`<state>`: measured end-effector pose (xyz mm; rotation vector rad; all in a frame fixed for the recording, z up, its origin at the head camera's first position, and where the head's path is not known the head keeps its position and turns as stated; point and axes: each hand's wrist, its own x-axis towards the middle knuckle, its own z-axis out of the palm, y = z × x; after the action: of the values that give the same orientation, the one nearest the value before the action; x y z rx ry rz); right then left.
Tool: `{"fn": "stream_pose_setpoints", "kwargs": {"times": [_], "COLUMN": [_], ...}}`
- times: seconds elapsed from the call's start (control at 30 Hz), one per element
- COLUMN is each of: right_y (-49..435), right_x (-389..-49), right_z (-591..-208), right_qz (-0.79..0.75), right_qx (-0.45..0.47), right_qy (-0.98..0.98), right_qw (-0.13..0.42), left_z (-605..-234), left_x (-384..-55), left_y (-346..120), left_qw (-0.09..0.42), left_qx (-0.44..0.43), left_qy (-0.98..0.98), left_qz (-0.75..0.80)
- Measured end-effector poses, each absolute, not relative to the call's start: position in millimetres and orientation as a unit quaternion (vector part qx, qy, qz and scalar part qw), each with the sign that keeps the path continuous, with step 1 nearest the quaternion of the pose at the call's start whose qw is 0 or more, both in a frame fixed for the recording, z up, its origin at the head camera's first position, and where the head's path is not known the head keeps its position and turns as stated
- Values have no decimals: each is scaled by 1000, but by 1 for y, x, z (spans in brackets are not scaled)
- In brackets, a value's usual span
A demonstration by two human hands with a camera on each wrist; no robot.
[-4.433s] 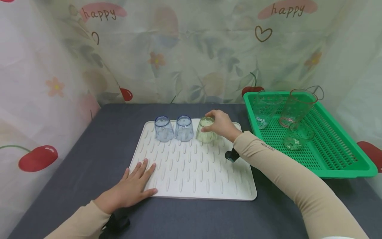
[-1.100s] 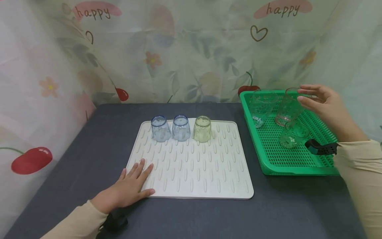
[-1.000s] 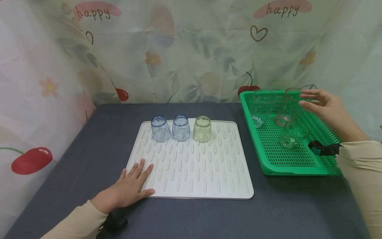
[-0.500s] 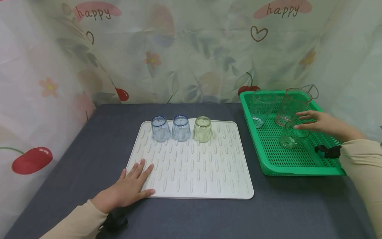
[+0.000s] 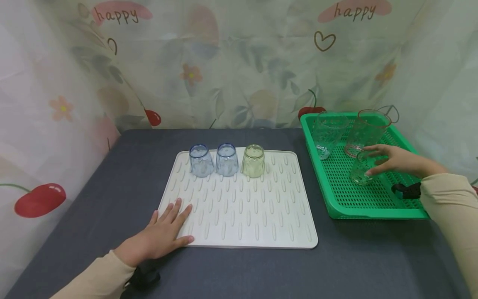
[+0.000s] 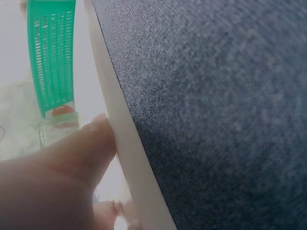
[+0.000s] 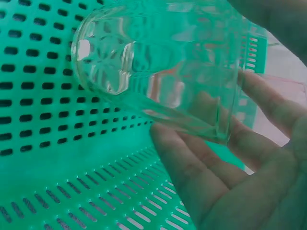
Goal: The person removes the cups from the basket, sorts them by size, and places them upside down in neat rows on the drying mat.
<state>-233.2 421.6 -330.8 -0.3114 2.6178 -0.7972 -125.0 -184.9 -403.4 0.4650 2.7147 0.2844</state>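
Observation:
My left hand lies spread flat on the lower left corner of a white ridged drying mat; its thumb shows at the mat's edge. In the green basket, my right hand holds a clear drinking glass, thumb on the near side and fingers round the far side. The right wrist view shows this glass tilted, with the fingers curved about its rim end. Along the mat's back edge stand two blue glasses and a pale green glass, all upside down.
The green basket stands right of the mat. At its back are a tall clear glass and a pink-rimmed glass, with a thin loop behind. A dark cloth covers the table, and a patterned curtain hangs behind.
My right hand has left the pale green glass on the mat, gone over to the basket, and lowered onto the clear glass there, taking hold of it. The left hand has stayed in place.

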Motion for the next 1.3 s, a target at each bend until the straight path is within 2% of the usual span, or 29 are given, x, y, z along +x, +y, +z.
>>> {"fn": "stream_pose_setpoints", "kwargs": {"times": [0.47,1.0,1.13,1.3], "right_y": [409,372,358,332], "right_x": [-230,-215,-206,-191], "right_z": [-327,-287,-274,-261], "right_qz": [-257,-289,-312,-342], "right_qx": [-103,-85,-91,-104], "right_qy": [951,952,945,934], "right_qw": [138,49,31,8], "left_z": [-401,-391,-372,-339], "left_x": [-123,-129,-133,-133], "left_y": [-185,-189,-190,-183], "left_qw": [183,200,173,106], "left_qx": [167,177,183,171], "left_qy": [962,954,952,956], "left_qz": [112,139,175,212]}}
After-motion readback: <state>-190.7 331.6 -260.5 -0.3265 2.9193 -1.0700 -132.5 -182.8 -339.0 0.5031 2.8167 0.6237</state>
